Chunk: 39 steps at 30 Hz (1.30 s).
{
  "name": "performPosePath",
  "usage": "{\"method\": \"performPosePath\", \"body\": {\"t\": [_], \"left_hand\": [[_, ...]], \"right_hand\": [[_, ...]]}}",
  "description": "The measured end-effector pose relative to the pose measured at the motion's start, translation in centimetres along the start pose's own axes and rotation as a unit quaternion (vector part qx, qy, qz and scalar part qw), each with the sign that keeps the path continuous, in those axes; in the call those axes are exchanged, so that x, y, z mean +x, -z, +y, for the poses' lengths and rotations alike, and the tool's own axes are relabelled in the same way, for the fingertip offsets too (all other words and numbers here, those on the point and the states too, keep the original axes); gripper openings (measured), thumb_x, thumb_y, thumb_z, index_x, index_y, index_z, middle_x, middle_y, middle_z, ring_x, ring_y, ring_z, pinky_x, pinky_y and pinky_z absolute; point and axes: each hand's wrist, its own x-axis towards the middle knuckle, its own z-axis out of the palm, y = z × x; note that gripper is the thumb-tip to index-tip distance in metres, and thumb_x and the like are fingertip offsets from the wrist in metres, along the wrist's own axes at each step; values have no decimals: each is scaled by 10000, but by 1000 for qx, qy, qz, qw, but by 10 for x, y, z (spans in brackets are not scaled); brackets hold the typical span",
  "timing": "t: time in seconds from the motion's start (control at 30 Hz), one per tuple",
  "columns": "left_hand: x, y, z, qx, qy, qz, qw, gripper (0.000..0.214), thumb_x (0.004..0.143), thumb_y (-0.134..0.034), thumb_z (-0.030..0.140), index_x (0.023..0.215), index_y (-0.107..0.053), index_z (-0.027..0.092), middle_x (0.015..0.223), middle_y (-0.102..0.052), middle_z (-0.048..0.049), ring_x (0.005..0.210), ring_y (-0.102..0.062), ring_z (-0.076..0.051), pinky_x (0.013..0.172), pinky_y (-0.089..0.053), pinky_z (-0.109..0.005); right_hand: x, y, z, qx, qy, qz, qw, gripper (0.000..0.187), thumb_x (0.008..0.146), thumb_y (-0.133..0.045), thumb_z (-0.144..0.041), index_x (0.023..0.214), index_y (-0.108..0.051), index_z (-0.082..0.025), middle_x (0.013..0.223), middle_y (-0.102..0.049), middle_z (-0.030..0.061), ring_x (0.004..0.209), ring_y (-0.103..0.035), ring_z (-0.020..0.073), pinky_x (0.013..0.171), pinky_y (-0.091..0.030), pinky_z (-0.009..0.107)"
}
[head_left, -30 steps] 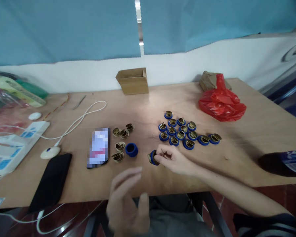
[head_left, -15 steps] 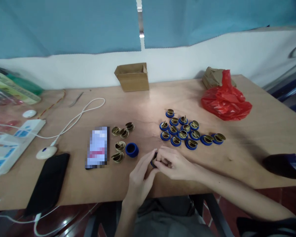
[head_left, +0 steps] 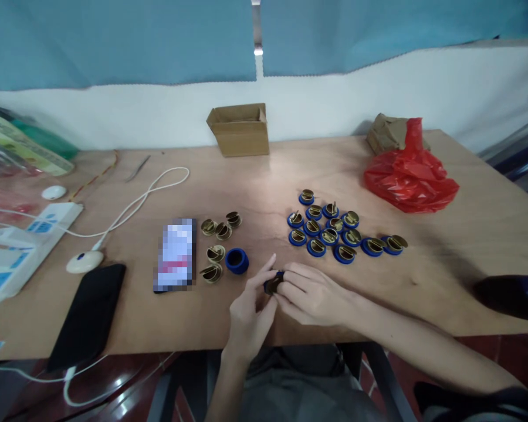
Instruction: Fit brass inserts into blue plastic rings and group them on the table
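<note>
Near the table's front edge, my left hand (head_left: pixel 249 313) and my right hand (head_left: pixel 319 293) meet around a small round blue-rimmed piece with a brass-coloured clip (head_left: pixel 273 284). Fingers of both hands close on its edges and partly hide it. Just left of my left hand stands a stack of blue rings (head_left: pixel 237 261) with a hollow middle. Beside it lie several loose brass-coloured round clips (head_left: pixel 212 272), their flaps tilted. Beyond my right hand, several blue rings fitted with brass-coloured clips (head_left: pixel 329 236) are grouped on the tabletop.
An upright cardboard box (head_left: pixel 242 132) is by the wall. A red plastic bag (head_left: pixel 411 179) and a paper package (head_left: pixel 387 133) sit back right, a dark bottle (head_left: pixel 510 296) at right. Leftward are a lit phone (head_left: pixel 176 255), a black phone (head_left: pixel 88 316), cables and a power strip (head_left: pixel 35 252).
The piece between my hands has turned so its brass-coloured face shows more. My right fingers have spread flatter along its edge. The view has shifted slightly.
</note>
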Motion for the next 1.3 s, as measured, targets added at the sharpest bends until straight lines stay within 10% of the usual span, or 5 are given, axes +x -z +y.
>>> {"method": "performPosePath", "body": {"t": [0.7, 1.03, 1.3], "left_hand": [[0, -3, 3, -20, 10, -4, 1000, 378, 899, -585, 60, 1223, -585, 257, 1502, -568, -107, 1228, -697, -243, 954, -654, -383], [0, -5, 5, -87, 103, 18, 991, 552, 882, -762, 225, 1393, -573, 316, 1348, -714, -32, 1118, -753, -220, 987, -632, -331], [3, -6, 5, -16, 38, 13, 999, 565, 863, -788, 223, 1387, -600, 322, 1319, -733, -4, 1118, -752, -199, 1009, -613, -290]], "right_hand": [[2, 4, 0, 26, -11, 17, 999, 268, 972, -514, -142, 714, -572, -184, 668, -563, 48, 694, -490, 194, 646, -454, 323], [8, 16, 0, 285, -259, 49, 922, 159, 955, -601, -191, 1105, -548, -206, 750, -550, -42, 593, -524, 105, 513, -410, 219], [6, 8, 4, 311, -290, 43, 904, 60, 978, -594, -220, 1019, -552, -206, 693, -442, -78, 562, -455, 83, 530, -370, 225]]}}
